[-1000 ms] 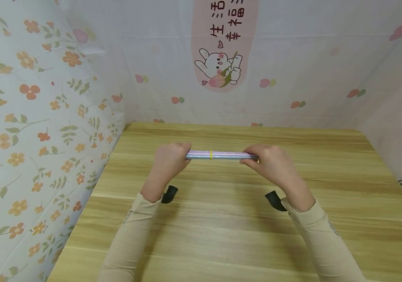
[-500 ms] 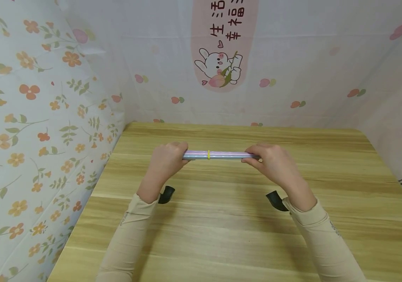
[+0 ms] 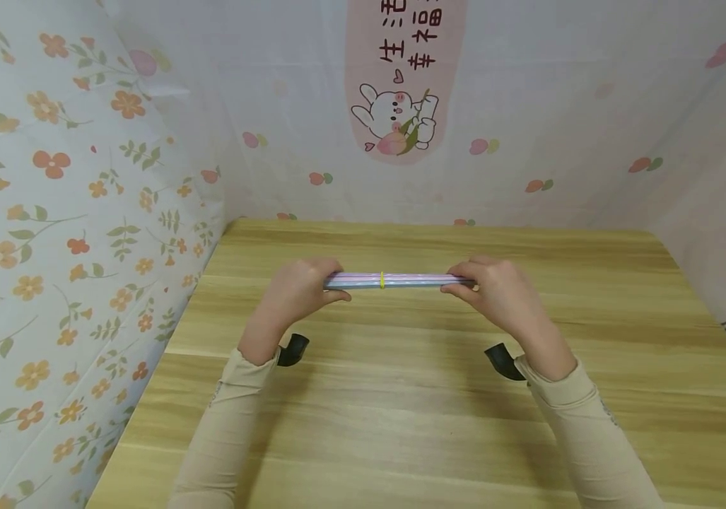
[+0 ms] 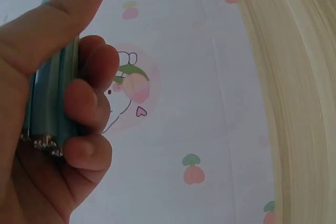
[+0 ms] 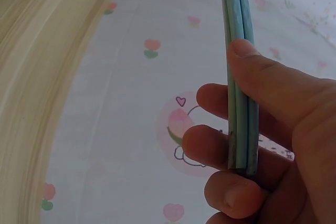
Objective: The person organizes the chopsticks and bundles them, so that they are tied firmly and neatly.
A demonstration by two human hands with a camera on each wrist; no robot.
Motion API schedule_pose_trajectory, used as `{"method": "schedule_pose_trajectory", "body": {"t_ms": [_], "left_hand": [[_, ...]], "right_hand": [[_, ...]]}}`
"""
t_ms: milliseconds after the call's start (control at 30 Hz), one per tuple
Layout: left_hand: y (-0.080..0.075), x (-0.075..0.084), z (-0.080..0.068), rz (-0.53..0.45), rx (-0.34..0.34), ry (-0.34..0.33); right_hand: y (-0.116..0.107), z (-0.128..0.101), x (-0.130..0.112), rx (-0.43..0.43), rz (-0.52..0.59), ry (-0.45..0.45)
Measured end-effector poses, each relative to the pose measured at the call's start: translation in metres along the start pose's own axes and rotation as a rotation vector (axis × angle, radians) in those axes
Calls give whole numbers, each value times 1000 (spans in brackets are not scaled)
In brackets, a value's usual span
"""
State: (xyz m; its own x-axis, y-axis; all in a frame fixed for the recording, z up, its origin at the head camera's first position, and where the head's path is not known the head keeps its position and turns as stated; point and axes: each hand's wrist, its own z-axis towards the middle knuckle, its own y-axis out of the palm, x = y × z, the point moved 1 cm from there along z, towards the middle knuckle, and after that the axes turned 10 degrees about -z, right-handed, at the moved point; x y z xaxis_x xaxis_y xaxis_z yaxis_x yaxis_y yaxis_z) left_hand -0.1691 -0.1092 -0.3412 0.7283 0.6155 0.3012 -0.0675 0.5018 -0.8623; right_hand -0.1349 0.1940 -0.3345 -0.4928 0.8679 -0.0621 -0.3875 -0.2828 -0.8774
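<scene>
I have the bundle of pencils (image 3: 394,281) held level above the middle of the table (image 3: 592,297), nearer the far edge than the near one, and clear of the wood as far as I can judge. My left hand (image 3: 295,293) has thumb and curled fingers closed round the bundle's left end; my right hand (image 3: 496,293) pinches the right end the same way, which both wrist views confirm. A yellow rubber band (image 3: 381,280) sits round the bundle close to its midpoint, so I judge the binding done at that one spot. Both ends are unbanded in what I see, and whether a second band is needed I cannot tell. Nothing else lies on the table near my hands.
</scene>
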Motion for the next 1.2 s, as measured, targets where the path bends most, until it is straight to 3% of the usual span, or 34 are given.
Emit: {"method": "schedule_pose_trajectory", "body": {"t_ms": [300,700,967,1200], "left_hand": [[-3,-4,2,-123,7,-37],[-5,-4,1,-126,94,32],[-1,-5,2,-117,83,1],[2,-2,2,-77,89,-17]], "right_hand": [[-3,-1,2,-24,5,21],[-5,-3,4,-32,23,51],[-6,-5,5,-97,44,97],[-5,-5,7,-93,29,76]]}}
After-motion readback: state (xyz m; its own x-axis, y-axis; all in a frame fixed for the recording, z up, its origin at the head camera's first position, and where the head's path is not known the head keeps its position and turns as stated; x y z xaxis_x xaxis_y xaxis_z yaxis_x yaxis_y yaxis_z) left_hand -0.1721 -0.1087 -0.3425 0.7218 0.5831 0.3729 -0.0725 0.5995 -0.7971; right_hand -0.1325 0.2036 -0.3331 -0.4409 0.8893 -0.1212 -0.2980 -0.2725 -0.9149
